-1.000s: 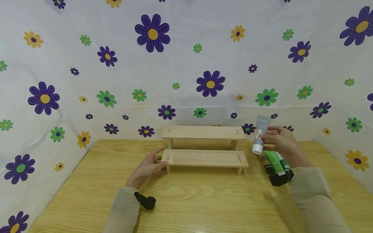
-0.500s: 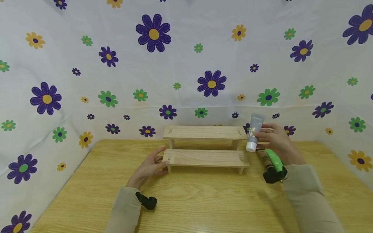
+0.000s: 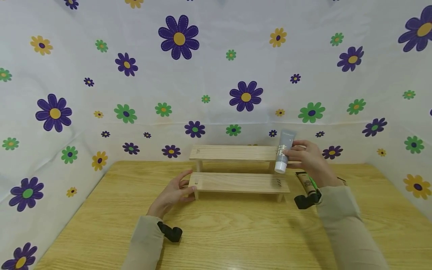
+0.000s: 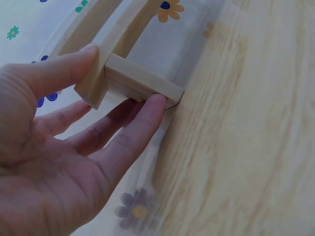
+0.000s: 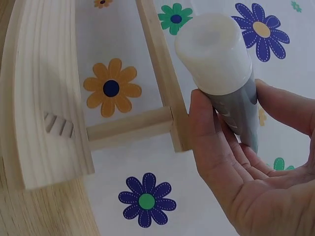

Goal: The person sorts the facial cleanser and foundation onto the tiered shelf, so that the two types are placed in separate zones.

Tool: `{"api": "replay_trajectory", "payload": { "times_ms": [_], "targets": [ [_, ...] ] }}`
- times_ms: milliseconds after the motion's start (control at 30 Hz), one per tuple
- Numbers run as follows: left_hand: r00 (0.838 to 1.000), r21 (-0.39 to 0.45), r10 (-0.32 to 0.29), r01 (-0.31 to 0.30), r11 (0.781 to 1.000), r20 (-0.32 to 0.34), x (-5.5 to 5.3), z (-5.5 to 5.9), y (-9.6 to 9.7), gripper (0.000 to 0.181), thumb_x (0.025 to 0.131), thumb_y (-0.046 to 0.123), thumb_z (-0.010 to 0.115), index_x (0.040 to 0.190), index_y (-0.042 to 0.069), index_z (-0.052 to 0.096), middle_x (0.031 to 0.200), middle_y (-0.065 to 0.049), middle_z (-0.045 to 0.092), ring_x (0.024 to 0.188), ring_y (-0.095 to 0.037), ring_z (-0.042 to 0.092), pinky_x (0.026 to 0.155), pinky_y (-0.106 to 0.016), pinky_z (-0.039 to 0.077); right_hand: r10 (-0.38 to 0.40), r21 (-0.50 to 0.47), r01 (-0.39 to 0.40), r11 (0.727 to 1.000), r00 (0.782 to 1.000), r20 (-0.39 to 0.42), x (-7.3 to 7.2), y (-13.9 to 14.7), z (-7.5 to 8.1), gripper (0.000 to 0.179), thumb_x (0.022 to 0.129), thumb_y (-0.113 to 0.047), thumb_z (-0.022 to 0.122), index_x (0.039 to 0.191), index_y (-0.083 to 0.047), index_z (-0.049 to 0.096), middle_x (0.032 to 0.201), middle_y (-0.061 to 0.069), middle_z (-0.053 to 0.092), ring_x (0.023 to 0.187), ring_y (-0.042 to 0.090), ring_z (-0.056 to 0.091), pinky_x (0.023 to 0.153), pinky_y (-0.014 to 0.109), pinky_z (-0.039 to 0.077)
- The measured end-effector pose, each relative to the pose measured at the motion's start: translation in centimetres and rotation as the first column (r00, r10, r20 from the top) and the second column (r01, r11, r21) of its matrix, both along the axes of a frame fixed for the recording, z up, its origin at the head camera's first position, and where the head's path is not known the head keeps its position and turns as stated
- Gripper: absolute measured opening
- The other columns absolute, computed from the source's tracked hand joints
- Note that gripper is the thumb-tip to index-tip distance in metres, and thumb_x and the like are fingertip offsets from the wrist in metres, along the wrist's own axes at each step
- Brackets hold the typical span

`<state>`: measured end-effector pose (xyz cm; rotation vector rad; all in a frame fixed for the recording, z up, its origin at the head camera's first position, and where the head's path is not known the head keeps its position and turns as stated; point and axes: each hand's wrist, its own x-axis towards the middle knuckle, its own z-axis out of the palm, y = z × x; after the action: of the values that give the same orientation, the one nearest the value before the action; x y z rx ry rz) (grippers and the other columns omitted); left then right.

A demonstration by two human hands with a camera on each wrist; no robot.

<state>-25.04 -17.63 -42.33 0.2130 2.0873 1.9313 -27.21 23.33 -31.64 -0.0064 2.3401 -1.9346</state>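
Note:
A two-step wooden shelf (image 3: 236,182) stands on the table against the patterned cloth. My left hand (image 3: 173,192) grips its left end, the thumb on the edge of the lower board and fingers against the side leg (image 4: 142,81). In my right hand (image 3: 309,160), a grey squeeze tube (image 3: 285,148) is pinched between thumb and fingers. It tilts with its white cap (image 5: 214,54) downward, overlapping the right end of the upper board in the head view. In the right wrist view the shelf's right end lies beside the tube.
Under my right wrist, a brown tube (image 3: 305,183) lies on the wooden table (image 3: 229,232), with a sliver of green tube beside it, mostly hidden by the sleeve. A white cloth (image 3: 216,75) with printed flowers rises behind and at both sides.
My right hand has carried the grey tube left, from beside the shelf to over the upper board's right end. The sleeve now covers more of the lying tubes. My left hand stays put.

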Motion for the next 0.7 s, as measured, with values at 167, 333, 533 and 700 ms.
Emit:
{"api": "replay_trajectory", "payload": {
  "times_ms": [167,333,533,700],
  "targets": [
    [1.000,0.005,-0.003,0.003,1.000,0.002,-0.1,-0.1,-0.1,0.070,0.102,-0.004,0.055,0.162,0.005,0.019,0.148,-0.034,0.041,0.128,-0.048,0.051,0.096,-0.053,0.053,0.018,0.023,-0.018,1.000,1.000,-0.006,0.1,-0.8,0.1,0.073,0.104,-0.016,0.058,0.156,0.010,0.012,0.154,0.034,0.027,0.124,0.037,0.049,0.098,0.041,0.054],
    [1.000,0.001,-0.007,0.007,1.000,-0.003,-0.1,0.0,-0.1,0.071,0.103,-0.002,0.055,0.162,0.004,0.017,0.148,-0.035,0.040,0.128,-0.048,0.051,0.096,-0.052,0.053,0.022,0.028,-0.021,0.999,1.000,-0.014,-0.1,-1.5,0.0,0.073,0.104,-0.015,0.058,0.156,0.009,0.014,0.152,0.033,0.030,0.129,0.040,0.045,0.099,0.041,0.053],
    [1.000,0.000,-0.009,0.009,1.000,0.000,0.0,0.0,0.0,0.071,0.102,-0.002,0.056,0.162,0.004,0.018,0.148,-0.035,0.040,0.127,-0.048,0.051,0.095,-0.052,0.054,0.002,0.013,-0.003,1.000,1.000,0.003,-0.3,-2.4,0.0,0.073,0.103,-0.012,0.059,0.156,0.008,0.014,0.153,0.032,0.031,0.130,0.042,0.046,0.103,0.046,0.050],
    [1.000,0.004,-0.009,0.009,1.000,0.000,0.0,0.0,0.0,0.071,0.102,-0.003,0.055,0.162,0.005,0.018,0.148,-0.034,0.040,0.127,-0.048,0.051,0.095,-0.051,0.054,0.007,-0.039,-0.007,0.999,1.000,-0.005,-0.5,-3.4,0.1,0.071,0.103,-0.008,0.057,0.156,0.010,0.014,0.153,0.033,0.031,0.131,0.044,0.045,0.103,0.047,0.049]
  ]
}}
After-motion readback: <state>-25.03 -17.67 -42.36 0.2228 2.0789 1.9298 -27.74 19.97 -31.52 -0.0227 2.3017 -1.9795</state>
